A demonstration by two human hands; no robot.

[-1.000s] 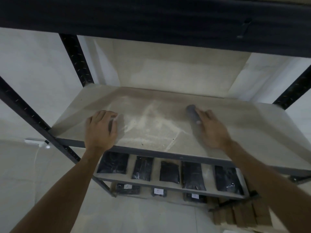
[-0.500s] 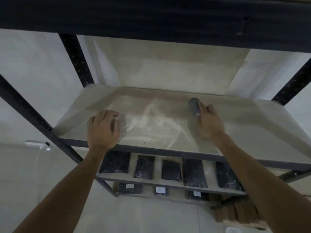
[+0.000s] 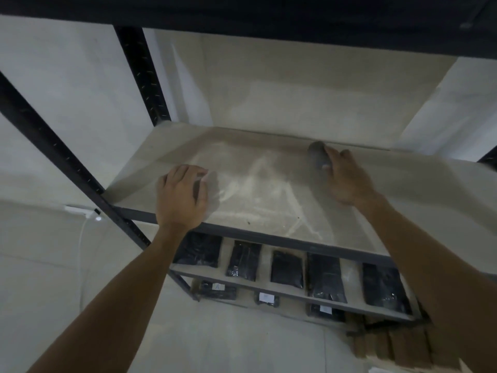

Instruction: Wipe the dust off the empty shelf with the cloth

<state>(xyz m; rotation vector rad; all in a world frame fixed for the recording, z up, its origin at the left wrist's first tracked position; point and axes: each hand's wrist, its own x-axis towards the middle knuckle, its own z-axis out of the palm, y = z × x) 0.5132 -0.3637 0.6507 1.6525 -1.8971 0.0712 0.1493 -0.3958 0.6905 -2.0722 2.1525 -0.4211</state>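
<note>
The empty shelf (image 3: 269, 168) is a pale board in a dark metal rack, streaked with light dust across its middle. My right hand (image 3: 347, 179) presses a dark grey cloth (image 3: 317, 157) flat on the board near its back edge, right of centre. Most of the cloth is hidden under the fingers. My left hand (image 3: 183, 197) lies palm down on the shelf's front left part, fingers slightly apart, holding nothing.
A black upright (image 3: 142, 74) stands at the back left and a slanted black post (image 3: 53, 152) at the front left. The upper shelf's dark edge (image 3: 269, 20) hangs overhead. Lower shelves carry several black packets (image 3: 325, 278). Brown blocks (image 3: 398, 343) sit on the floor.
My right hand has slid the cloth away from me, from the middle of the board toward its back edge. The left hand has stayed in place.
</note>
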